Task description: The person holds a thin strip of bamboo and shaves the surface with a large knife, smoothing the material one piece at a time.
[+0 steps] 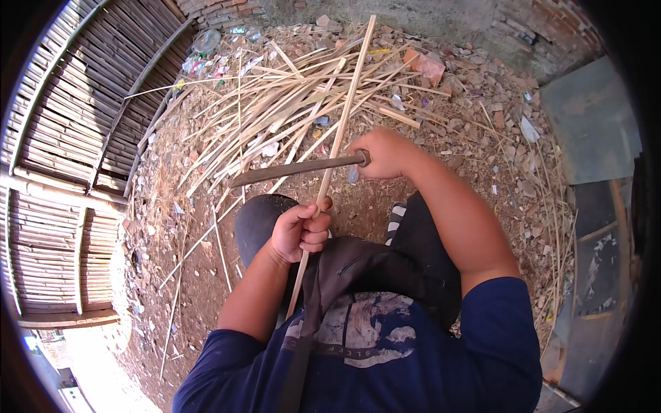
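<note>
The fingers of the left hand [299, 233] are curled tightly together around a long, thin bamboo strip [335, 148], with the thumb pressed on top of it. The strip runs from beside the person's waist, up through this fist, and away over the ground toward the top of the view, its far end lying above a pile of split bamboo. The fingers of the right hand [383, 153] are wrapped closed around the handle of a long dark blade [297, 169]. The blade reaches out to the left of that hand and lies across the strip, meeting it just above the left fist. Both forearms are bare, coming from dark blue short sleeves. A dark strap crosses the chest, and dark-clothed knees show beneath the hands. Beyond the hands, the pile of split bamboo strips [275, 103] fans across bare dirt scattered with stones and litter. A slatted bamboo panel [69, 158] fills the left side, and brick walls stand at the top.
</note>
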`<action>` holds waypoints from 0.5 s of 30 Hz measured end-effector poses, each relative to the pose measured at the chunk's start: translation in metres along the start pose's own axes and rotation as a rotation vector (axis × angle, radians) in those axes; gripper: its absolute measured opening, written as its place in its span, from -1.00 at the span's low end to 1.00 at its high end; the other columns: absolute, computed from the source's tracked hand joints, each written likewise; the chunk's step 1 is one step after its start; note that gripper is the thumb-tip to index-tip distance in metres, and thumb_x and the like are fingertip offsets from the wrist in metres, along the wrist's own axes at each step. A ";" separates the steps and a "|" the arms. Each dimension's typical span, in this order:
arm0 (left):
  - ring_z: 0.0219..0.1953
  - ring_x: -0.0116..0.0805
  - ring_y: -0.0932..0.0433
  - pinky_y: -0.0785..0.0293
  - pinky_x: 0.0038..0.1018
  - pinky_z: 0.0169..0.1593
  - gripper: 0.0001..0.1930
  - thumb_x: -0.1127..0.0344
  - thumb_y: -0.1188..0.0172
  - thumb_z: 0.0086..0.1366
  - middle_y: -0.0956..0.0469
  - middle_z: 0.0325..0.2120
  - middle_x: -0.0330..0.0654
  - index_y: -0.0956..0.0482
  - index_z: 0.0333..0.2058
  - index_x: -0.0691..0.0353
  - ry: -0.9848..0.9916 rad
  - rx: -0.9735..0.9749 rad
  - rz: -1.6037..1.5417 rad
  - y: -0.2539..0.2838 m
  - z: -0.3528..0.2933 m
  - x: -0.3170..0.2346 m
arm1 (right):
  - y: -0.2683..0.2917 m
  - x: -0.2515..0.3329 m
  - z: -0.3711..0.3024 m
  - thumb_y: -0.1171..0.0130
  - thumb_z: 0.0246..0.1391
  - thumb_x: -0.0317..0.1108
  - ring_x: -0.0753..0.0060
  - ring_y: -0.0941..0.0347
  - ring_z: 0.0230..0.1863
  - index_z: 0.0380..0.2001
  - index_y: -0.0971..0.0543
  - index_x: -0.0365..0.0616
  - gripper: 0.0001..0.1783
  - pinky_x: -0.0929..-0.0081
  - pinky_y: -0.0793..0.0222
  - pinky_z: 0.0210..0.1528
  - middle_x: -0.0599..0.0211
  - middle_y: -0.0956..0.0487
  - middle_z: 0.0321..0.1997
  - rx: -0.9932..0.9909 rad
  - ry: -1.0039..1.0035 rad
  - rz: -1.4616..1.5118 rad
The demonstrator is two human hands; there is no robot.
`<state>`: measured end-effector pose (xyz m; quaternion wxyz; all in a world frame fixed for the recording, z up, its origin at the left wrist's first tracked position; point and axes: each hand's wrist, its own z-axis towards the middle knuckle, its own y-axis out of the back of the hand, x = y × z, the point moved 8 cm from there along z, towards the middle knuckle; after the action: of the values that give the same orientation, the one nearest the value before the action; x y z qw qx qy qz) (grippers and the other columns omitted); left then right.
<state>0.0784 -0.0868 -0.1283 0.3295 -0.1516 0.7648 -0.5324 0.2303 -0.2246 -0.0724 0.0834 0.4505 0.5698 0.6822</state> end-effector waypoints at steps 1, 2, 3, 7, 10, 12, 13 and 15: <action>-0.67 -0.67 0.03 0.10 -0.65 -0.65 -0.81 0.17 -0.13 0.37 -0.07 -0.60 -0.49 -0.37 -0.11 -0.01 0.002 0.009 0.018 0.001 0.002 -0.001 | -0.002 -0.005 0.002 -0.32 -0.21 -0.20 -0.10 -0.62 -0.31 -0.38 -0.67 0.00 -0.75 0.01 -0.53 -0.21 0.11 -0.65 -0.45 0.028 -0.025 0.056; -0.67 -0.67 0.03 0.09 -0.66 -0.65 -0.81 0.17 -0.13 0.37 -0.07 -0.60 -0.49 -0.37 -0.12 -0.02 -0.004 0.007 0.028 0.003 0.000 0.000 | -0.005 -0.004 0.001 -0.32 -0.21 -0.20 -0.10 -0.62 -0.31 -0.37 -0.67 0.00 -0.75 0.01 -0.53 -0.21 0.11 -0.65 -0.44 0.021 -0.029 0.040; -0.67 -0.66 0.02 0.08 -0.65 -0.65 -0.79 0.16 -0.14 0.36 -0.08 -0.59 -0.48 -0.36 -0.12 0.00 -0.026 0.016 0.010 0.003 -0.001 0.000 | -0.005 0.000 0.002 -0.31 -0.21 -0.20 -0.10 -0.62 -0.31 -0.37 -0.67 0.00 -0.74 0.02 -0.54 -0.21 0.11 -0.65 -0.43 0.011 -0.031 0.017; -0.67 -0.65 0.00 0.07 -0.64 -0.66 -0.78 0.22 -0.18 0.32 -0.11 -0.58 -0.47 -0.34 -0.14 0.01 -0.071 0.014 -0.008 0.000 -0.005 -0.002 | -0.007 0.015 -0.005 -0.32 -0.21 -0.24 -0.05 -0.59 -0.42 -0.49 -0.64 -0.03 -0.83 0.10 -0.46 -0.36 0.14 -0.60 -0.55 -0.166 0.101 -0.012; -0.66 -0.65 0.01 0.09 -0.65 -0.66 -0.77 0.34 -0.17 0.27 -0.11 -0.58 -0.47 -0.32 -0.16 -0.01 -0.059 -0.057 0.067 -0.001 0.000 0.001 | -0.008 0.008 -0.002 -0.32 -0.20 -0.23 -0.06 -0.58 -0.41 -0.49 -0.64 -0.03 -0.83 0.08 -0.47 -0.34 0.14 -0.60 -0.54 -0.074 0.096 0.005; -0.66 -0.66 0.01 0.10 -0.65 -0.66 -0.76 0.35 -0.18 0.27 -0.12 -0.58 -0.47 -0.32 -0.15 -0.01 -0.075 -0.090 0.075 0.004 0.001 -0.001 | -0.014 0.007 0.004 -0.32 -0.19 -0.23 -0.07 -0.59 -0.41 -0.49 -0.64 -0.02 -0.83 0.07 -0.47 -0.33 0.16 -0.61 -0.54 -0.056 0.073 -0.004; -0.66 -0.66 0.01 0.10 -0.65 -0.66 -0.75 0.36 -0.18 0.26 -0.12 -0.58 -0.48 -0.32 -0.15 0.00 -0.087 -0.101 0.083 0.005 0.002 -0.006 | -0.013 0.008 0.009 -0.33 -0.19 -0.23 -0.07 -0.59 -0.41 -0.49 -0.64 -0.02 -0.83 0.07 -0.48 -0.33 0.17 -0.61 -0.54 -0.050 0.064 -0.015; -0.67 -0.66 0.01 0.10 -0.66 -0.66 -0.73 0.38 -0.19 0.24 -0.13 -0.59 -0.47 -0.32 -0.15 0.00 -0.112 -0.120 0.066 0.004 -0.001 -0.008 | -0.010 0.012 0.005 -0.33 -0.19 -0.22 -0.06 -0.60 -0.39 -0.47 -0.64 -0.01 -0.82 0.07 -0.48 -0.32 0.18 -0.62 -0.52 -0.065 0.029 -0.041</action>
<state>0.0835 -0.0800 -0.1287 0.3794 -0.1757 0.7803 -0.4650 0.2225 -0.2099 -0.0749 0.1034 0.4260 0.5576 0.7049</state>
